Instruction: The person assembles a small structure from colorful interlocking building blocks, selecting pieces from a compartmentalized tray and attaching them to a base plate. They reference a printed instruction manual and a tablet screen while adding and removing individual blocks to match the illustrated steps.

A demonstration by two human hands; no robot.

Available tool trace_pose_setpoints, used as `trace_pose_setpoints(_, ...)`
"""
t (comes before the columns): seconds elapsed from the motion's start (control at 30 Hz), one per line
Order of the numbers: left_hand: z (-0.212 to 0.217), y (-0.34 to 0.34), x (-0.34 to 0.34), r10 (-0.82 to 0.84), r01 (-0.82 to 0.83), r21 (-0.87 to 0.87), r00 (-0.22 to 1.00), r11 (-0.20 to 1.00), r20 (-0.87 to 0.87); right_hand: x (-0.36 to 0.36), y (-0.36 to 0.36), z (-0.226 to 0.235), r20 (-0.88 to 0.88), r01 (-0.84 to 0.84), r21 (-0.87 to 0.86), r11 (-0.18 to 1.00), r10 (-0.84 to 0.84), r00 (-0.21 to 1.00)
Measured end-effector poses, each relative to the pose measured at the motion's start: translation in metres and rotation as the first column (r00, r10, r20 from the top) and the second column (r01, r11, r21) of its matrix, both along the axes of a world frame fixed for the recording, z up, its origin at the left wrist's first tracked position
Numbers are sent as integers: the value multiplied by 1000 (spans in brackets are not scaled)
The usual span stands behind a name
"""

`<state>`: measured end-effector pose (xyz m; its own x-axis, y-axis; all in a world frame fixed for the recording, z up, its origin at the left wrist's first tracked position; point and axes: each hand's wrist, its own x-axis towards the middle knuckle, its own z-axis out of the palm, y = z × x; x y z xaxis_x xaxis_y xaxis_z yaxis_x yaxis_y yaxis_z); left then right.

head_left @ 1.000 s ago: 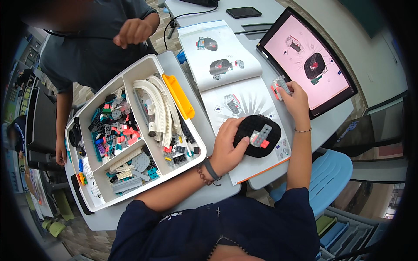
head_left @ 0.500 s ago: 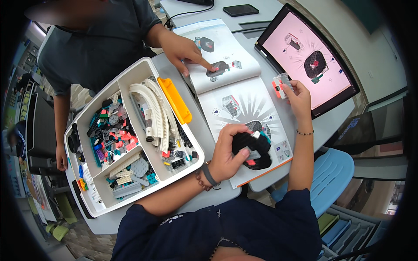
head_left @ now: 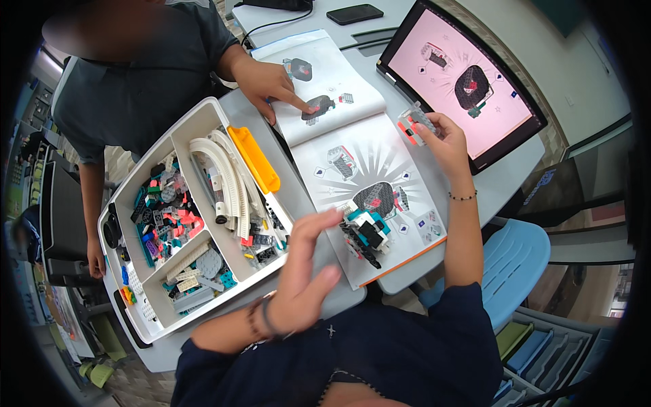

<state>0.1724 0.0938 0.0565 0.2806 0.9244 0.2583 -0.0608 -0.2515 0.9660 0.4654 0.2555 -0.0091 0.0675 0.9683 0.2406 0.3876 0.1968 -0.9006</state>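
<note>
A black, white and teal brick model (head_left: 368,234) sits tilted on the lower page of an open instruction booklet (head_left: 319,186). Just left of it is my left hand (head_left: 304,281), slightly blurred, thumb and fingers apart with nothing in its grasp. The index fingertip comes close to the model's upper edge; whether they touch I cannot tell. My right hand (head_left: 444,142) pinches a small grey and coral brick assembly (head_left: 415,123) above the booklet's right side, near the laptop screen. A co-worker's hand (head_left: 274,88) rests a fingertip on a drawing on the upper page.
A white divided tray (head_left: 192,308) of loose bricks and curved track pieces stands on the left, with a yellow clip (head_left: 254,159) on its rim. The laptop (head_left: 468,78) is at the right, a phone (head_left: 354,13) at the back. A blue chair (head_left: 515,261) stands beyond the table edge.
My left hand has let go of the brick model and drawn back toward me, leaving it on the booklet turned another way. My right hand still holds the small assembly.
</note>
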Motion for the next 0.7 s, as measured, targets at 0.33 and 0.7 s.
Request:
trace_pose_setpoints(0.33,109,73,-67,-14,76,61,736,995,-676,-21,-13,30,-99,-53,-41,998,49,994)
trace_pose_setpoints(0.7,4,199,-25,151,535,348,377,769,-914,-50,-10,67,328,51,170,984,-105,939)
